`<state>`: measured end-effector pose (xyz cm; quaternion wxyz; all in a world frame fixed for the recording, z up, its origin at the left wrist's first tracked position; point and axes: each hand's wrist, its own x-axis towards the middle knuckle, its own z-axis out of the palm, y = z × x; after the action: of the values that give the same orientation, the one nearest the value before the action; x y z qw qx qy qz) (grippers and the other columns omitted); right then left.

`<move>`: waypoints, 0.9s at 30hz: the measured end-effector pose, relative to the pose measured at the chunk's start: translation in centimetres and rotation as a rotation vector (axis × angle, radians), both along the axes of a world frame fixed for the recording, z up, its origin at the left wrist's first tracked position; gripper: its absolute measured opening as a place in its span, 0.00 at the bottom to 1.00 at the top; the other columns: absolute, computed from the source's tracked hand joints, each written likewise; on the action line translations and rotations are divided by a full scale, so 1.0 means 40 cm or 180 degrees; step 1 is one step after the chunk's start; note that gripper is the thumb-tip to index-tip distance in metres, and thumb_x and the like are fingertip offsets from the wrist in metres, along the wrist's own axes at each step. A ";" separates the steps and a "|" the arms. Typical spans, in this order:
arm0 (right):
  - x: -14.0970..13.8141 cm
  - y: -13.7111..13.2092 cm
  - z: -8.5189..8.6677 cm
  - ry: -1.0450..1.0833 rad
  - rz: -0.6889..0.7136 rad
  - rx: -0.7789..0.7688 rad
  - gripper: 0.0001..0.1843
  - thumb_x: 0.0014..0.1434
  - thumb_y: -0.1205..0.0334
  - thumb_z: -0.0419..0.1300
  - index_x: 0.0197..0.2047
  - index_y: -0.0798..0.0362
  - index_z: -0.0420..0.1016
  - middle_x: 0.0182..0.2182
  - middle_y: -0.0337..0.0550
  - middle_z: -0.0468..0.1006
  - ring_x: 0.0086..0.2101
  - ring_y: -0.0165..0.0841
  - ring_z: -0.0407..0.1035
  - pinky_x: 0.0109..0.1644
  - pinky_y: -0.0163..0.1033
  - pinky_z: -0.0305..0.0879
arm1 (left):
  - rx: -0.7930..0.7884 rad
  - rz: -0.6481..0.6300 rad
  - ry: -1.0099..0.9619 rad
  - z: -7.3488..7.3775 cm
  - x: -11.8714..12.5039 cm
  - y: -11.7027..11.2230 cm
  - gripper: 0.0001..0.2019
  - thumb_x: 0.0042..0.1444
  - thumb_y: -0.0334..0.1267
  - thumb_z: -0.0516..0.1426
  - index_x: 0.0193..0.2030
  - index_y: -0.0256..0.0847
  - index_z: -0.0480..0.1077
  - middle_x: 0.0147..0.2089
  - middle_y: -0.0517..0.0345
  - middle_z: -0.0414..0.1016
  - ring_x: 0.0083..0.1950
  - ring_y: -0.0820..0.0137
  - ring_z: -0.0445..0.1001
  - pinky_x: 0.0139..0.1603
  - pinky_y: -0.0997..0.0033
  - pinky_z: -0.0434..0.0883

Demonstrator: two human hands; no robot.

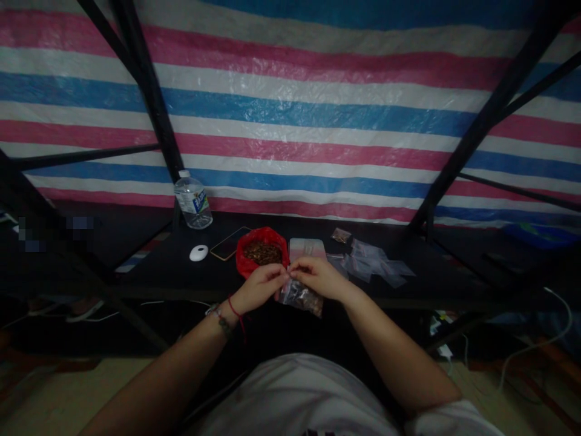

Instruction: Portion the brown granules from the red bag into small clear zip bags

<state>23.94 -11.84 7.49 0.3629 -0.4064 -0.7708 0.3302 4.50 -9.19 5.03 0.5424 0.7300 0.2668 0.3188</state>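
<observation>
Hands pinching small clear bag (302, 295) top.
My left hand (259, 287) and right hand (318, 277) pinch its mouth; sealing underway, I judge; next needs firm pressing along it.

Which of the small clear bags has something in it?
The clear bag pinched by both hands, left hand and right hand; the table's bags look empty.

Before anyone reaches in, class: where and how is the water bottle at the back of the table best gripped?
Grip the water bottle around its labelled middle, coming from the front, a little to the right. It stands upright, its round body suits a wrapping grasp, and a black frame post rises close behind on its left, which probably blocks that side.
</observation>
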 end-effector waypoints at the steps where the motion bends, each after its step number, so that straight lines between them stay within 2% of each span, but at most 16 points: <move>1: -0.007 -0.006 -0.003 -0.0017 0.0011 -0.0004 0.07 0.58 0.62 0.56 0.35 0.53 0.75 0.31 0.39 0.76 0.33 0.31 0.69 0.39 0.35 0.62 | -0.0179 -0.0083 0.0003 0.000 0.000 0.000 0.17 0.55 0.51 0.57 0.30 0.36 0.66 0.21 0.64 0.65 0.21 0.77 0.66 0.23 0.78 0.62; 5: -0.009 -0.020 -0.014 -0.0020 -0.0129 -0.0077 0.07 0.57 0.64 0.57 0.36 0.52 0.76 0.31 0.39 0.77 0.32 0.31 0.69 0.37 0.35 0.62 | -0.0589 -0.0347 0.0023 0.002 -0.004 0.005 0.16 0.51 0.48 0.61 0.29 0.35 0.66 0.21 0.64 0.68 0.18 0.80 0.64 0.19 0.80 0.59; 9: -0.002 -0.027 -0.033 -0.0008 -0.0114 -0.0169 0.06 0.58 0.62 0.58 0.36 0.52 0.76 0.30 0.39 0.77 0.31 0.31 0.69 0.36 0.34 0.62 | -0.0791 -0.0760 0.0277 0.001 -0.001 0.000 0.16 0.52 0.48 0.60 0.27 0.34 0.67 0.24 0.59 0.72 0.18 0.79 0.66 0.18 0.80 0.61; 12: -0.002 -0.031 -0.040 0.0026 -0.0246 -0.0133 0.07 0.58 0.62 0.58 0.38 0.52 0.76 0.30 0.39 0.76 0.30 0.30 0.68 0.34 0.34 0.61 | -0.0886 -0.0934 0.0336 -0.003 0.008 -0.008 0.16 0.51 0.48 0.60 0.26 0.34 0.68 0.24 0.59 0.72 0.18 0.79 0.67 0.18 0.80 0.62; 15: -0.007 -0.039 -0.032 -0.0081 -0.0844 0.0377 0.08 0.56 0.61 0.61 0.41 0.52 0.74 0.32 0.40 0.74 0.32 0.31 0.66 0.36 0.35 0.60 | -0.1006 -0.0674 0.0062 -0.008 0.017 -0.013 0.16 0.49 0.47 0.61 0.25 0.35 0.67 0.22 0.61 0.70 0.18 0.79 0.67 0.18 0.80 0.62; 17: -0.014 -0.049 -0.022 -0.0228 -0.1115 0.0519 0.08 0.55 0.58 0.62 0.35 0.53 0.72 0.28 0.38 0.71 0.30 0.30 0.63 0.33 0.34 0.58 | -0.1096 -0.0323 -0.0178 -0.010 0.021 -0.015 0.15 0.49 0.46 0.61 0.25 0.35 0.66 0.22 0.62 0.69 0.18 0.80 0.66 0.17 0.81 0.60; 19: -0.024 -0.061 -0.017 -0.0328 -0.0966 0.0263 0.13 0.53 0.53 0.64 0.29 0.53 0.68 0.23 0.35 0.67 0.25 0.28 0.59 0.29 0.33 0.54 | -0.1119 -0.0031 -0.0341 -0.010 0.024 -0.017 0.14 0.49 0.45 0.61 0.26 0.35 0.67 0.21 0.63 0.68 0.18 0.81 0.64 0.17 0.81 0.58; 21: -0.035 -0.072 -0.020 -0.0336 -0.0720 -0.0027 0.16 0.51 0.51 0.66 0.27 0.53 0.68 0.21 0.33 0.66 0.23 0.26 0.58 0.26 0.32 0.52 | -0.1077 0.0062 -0.0388 -0.008 0.026 -0.021 0.14 0.48 0.46 0.62 0.26 0.35 0.68 0.20 0.64 0.67 0.17 0.82 0.62 0.17 0.81 0.58; 25: -0.045 -0.072 -0.044 -0.0212 -0.0658 -0.0225 0.12 0.50 0.57 0.65 0.25 0.54 0.69 0.21 0.33 0.67 0.23 0.26 0.59 0.26 0.31 0.52 | -0.0983 -0.0042 -0.0328 -0.005 0.027 -0.025 0.18 0.47 0.50 0.63 0.25 0.35 0.69 0.20 0.64 0.66 0.18 0.80 0.62 0.19 0.80 0.59; 27: -0.039 -0.063 -0.053 -0.0020 -0.0463 -0.0406 0.10 0.53 0.58 0.63 0.26 0.54 0.69 0.22 0.34 0.68 0.23 0.26 0.60 0.27 0.31 0.53 | -0.0905 -0.0109 -0.0253 -0.005 0.024 -0.022 0.19 0.47 0.52 0.63 0.25 0.36 0.69 0.19 0.64 0.66 0.18 0.80 0.64 0.19 0.79 0.60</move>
<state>22.39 -14.36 5.37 0.3568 -0.4846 -0.7178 0.3501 5.46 -10.08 4.81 0.6559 0.6371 0.2752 0.2970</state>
